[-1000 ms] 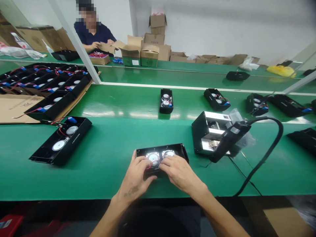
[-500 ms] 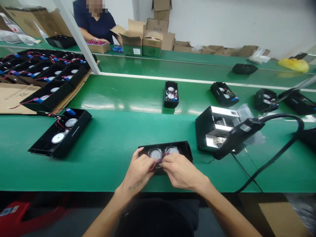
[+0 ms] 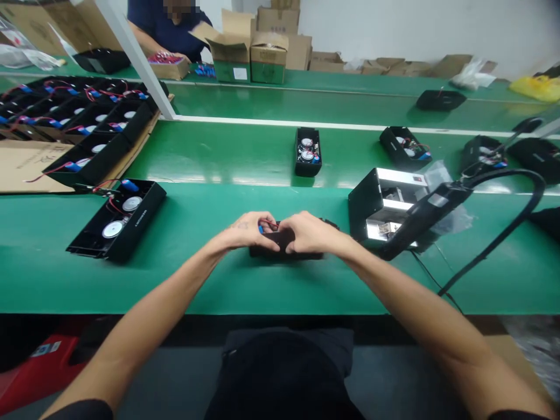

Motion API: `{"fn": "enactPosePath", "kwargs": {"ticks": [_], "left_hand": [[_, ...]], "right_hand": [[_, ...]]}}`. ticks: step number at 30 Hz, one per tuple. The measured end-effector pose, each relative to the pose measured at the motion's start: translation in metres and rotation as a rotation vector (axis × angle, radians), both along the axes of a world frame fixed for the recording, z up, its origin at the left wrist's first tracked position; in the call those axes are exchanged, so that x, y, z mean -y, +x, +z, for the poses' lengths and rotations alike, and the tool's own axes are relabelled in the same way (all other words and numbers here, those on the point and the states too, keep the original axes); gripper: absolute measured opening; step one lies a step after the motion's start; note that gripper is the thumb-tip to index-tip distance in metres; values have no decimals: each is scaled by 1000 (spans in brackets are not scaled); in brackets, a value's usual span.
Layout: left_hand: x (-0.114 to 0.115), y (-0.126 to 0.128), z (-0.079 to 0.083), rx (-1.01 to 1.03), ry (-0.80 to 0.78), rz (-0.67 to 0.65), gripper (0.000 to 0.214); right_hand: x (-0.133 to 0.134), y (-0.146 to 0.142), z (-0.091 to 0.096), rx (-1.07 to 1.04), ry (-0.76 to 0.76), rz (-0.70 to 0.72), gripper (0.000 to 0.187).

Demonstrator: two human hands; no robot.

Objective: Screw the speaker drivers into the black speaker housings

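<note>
Dark cloth of the wearer's clothing nearest, with a red object low at left, below the worktop. On the green surface, a black case lies close ahead of the wearer, between the hands and partly hidden by them. Left hand bent over its left part, thumb at the near wall, fingers curled beyond; a bit of blue and a red wire show in the gap. Right hand arched likewise, thumb down at the same wall, fingertips out of sight. Cannot tell whether either closes on anything. To the left, well apart, a second black case sits at a slant, open side up: two pale discs, red wiring, blue cylinder. To the right, a black-and-silver machine, a black wand-like piece in front of it, joined to a bent hose; clear plastic behind. Beyond, a glossy green strip bears more open cases, one near mid-view; at left, rows of them on cardboard. Farthest: a co-worker in navy, beside a carton of red pieces; open cartons along the white wall.
</note>
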State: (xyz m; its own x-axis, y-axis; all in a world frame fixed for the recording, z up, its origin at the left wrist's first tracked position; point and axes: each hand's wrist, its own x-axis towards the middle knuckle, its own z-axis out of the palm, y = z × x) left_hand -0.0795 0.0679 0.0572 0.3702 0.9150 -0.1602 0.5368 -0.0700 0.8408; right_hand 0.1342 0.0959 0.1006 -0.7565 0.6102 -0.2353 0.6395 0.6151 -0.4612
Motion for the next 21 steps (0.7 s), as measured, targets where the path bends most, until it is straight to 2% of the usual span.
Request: {"fn": "enactPosePath", "kwargs": {"ticks": [2, 5, 11, 21], "left_hand": [[-10, -4, 5, 16, -50, -45, 53], [-12, -5, 8, 16, -88, -71, 52], [-8, -2, 10, -13, -120, -32, 46], [-9, -1, 12, -10, -165, 0, 51]], "right_hand": [[-14, -4, 6, -4, -95, -9, 25], [-20, -4, 6, -29, -177, -19, 22], [-11, -1, 0, -70, -107, -48, 20], [-15, -6, -3, -72, -138, -48, 29]]}}
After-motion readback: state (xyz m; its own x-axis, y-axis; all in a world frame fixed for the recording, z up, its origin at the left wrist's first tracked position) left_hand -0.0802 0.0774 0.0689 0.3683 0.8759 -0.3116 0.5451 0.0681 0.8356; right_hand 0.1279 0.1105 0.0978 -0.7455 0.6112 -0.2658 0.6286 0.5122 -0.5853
